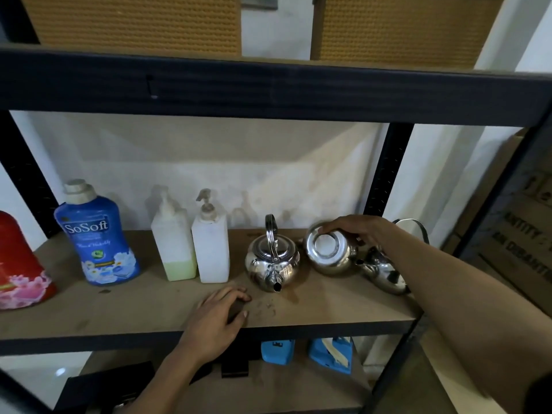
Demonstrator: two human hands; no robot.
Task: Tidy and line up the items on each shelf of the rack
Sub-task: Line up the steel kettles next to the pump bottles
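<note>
On the wooden shelf (pixel 149 306) stand a red container (pixel 18 264), a blue SoSoft bottle (pixel 95 234) and two white pump bottles (pixel 173 246) (pixel 210 249) in a row. An upright steel kettle (pixel 271 261) sits in the middle, spout toward me. My right hand (pixel 355 231) grips a second steel kettle (pixel 328 252), tipped so its base faces me. A third kettle (pixel 385 273) lies behind my right forearm, partly hidden. My left hand (pixel 221 312) rests flat on the shelf's front edge, fingers together over something dark and small that I cannot make out.
The black metal rack beam (pixel 268 91) crosses above, with two woven brown boxes (pixel 134 22) on the upper shelf. Blue items (pixel 328 354) and dark objects sit on the shelf below. Cardboard boxes (pixel 522 234) stand right of the rack post.
</note>
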